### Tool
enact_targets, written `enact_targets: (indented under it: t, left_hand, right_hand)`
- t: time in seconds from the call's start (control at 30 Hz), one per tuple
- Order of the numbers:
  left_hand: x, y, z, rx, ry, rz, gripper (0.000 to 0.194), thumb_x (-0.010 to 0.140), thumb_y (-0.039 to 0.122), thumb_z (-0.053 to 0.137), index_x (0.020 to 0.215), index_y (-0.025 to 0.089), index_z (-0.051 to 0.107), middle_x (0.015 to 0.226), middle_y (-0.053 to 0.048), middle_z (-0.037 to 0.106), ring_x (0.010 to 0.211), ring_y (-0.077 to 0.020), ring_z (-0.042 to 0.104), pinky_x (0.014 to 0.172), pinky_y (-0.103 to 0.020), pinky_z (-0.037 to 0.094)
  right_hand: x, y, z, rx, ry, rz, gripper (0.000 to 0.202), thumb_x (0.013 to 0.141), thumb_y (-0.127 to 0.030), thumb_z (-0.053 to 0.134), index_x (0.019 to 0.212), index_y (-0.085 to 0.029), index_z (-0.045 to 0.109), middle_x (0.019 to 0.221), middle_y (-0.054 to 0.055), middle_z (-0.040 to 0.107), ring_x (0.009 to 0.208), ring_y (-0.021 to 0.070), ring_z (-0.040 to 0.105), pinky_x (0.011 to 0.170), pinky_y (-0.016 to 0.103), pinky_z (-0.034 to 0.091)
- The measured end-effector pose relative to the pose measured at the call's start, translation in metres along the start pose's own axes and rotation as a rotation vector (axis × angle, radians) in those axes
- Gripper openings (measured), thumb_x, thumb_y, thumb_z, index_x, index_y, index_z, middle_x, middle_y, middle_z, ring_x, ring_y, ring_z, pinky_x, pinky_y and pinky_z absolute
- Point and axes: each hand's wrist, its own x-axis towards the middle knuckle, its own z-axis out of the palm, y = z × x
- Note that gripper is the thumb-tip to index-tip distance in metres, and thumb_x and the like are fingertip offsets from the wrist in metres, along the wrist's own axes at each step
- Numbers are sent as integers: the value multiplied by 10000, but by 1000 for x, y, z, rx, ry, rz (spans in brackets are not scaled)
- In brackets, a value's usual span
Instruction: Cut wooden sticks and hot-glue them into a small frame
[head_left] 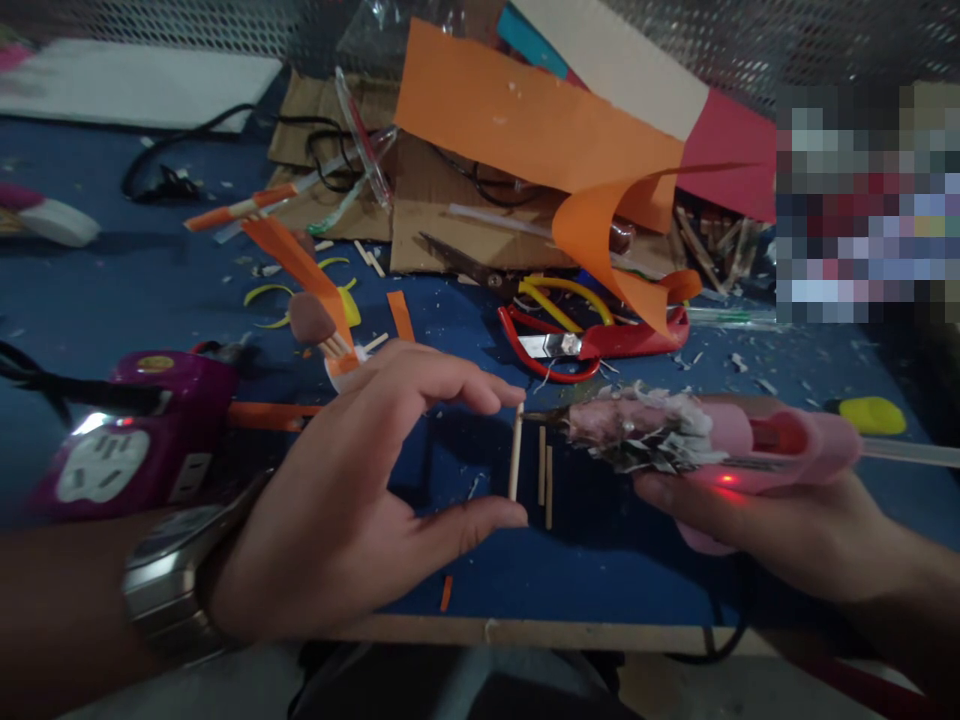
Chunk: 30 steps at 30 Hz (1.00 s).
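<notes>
In the head view, we take the pink glue gun [739, 440] as our landmark. Just off its nozzle [551, 414], to the left, we see a thin wooden stick [516, 455] in our left hand [330, 480]. The index finger and thumb stand wide apart, pinching it end to end: fingertip at the far end, thumb at the near one. We judge that this grip leaves the stick's length bare, so the nozzle can come close without meeting skin. The nozzle is at the far end; whether it touches, we cannot tell.

Our right hand [817, 540] is wrapped around the glue gun from below, thumb along its near side, probably to steady and aim it sideways. The other fingers are mostly hidden, so we cannot tell if any presses the trigger. A red light [727, 479] glows on its side.

Two loose sticks [545, 480] lie just below the nozzle, side by side, perhaps for easy reach. Red-handled scissors [637, 340] lie beyond the glue gun, and a purple power strip [176, 390] sits well to its left.
</notes>
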Motion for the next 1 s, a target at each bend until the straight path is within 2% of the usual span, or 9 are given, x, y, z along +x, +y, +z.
enact_targets:
  t: [0.2,0.3,0.43,0.6,0.87,1.0]
  left_hand:
    - [-1,-2,2,-26,-11,-1,536,961,509,905,1320,383,528,1345,16,744,1273,-304,781,1118,-523,654]
    - [-1,-5,3,-37,15,28,540,961,549,902,1323,366,545,1341,-7,748,1270,-320,778,1105,-524,646]
    - [-1,-7,4,-33,20,74,552,959,548,905,1335,341,558,1328,-16,755,1247,-312,782,1097,-506,636]
    - [-2,-7,3,-24,15,72,531,977,530,890,1344,340,556,1331,-11,754,1244,-309,786,1090,-507,642]
    - [-1,-7,3,-25,22,70,540,970,520,904,1342,334,560,1332,-15,753,1235,-302,797,1076,-491,666]
    - [0,-7,3,-16,21,83,517,978,514,897,1323,325,562,1325,-18,759,1233,-291,794,1057,-470,668]
  right_hand:
    - [-1,-6,-1,38,-29,5,510,1013,-249,833,1418,-558,806,1429,-151,848,1342,223,826,1209,299,629]
    - [-1,-7,-2,45,-48,-13,506,1020,-256,829,1427,-555,802,1435,-165,841,1334,203,829,1205,266,622]
    - [-2,-2,-1,44,-8,-24,511,1040,-248,807,1450,-552,786,1472,-179,822,1380,174,801,1205,206,601]
    - [-2,1,0,33,7,-29,516,1034,-244,807,1444,-557,791,1481,-161,820,1407,219,790,1235,275,614]
    - [0,-7,1,23,2,-14,476,1007,-277,840,1402,-541,825,1398,-129,862,1319,234,839,1183,294,645]
    - [-1,-6,1,32,17,-15,515,1008,-249,835,1421,-557,810,1428,-147,844,1350,254,824,1198,318,650]
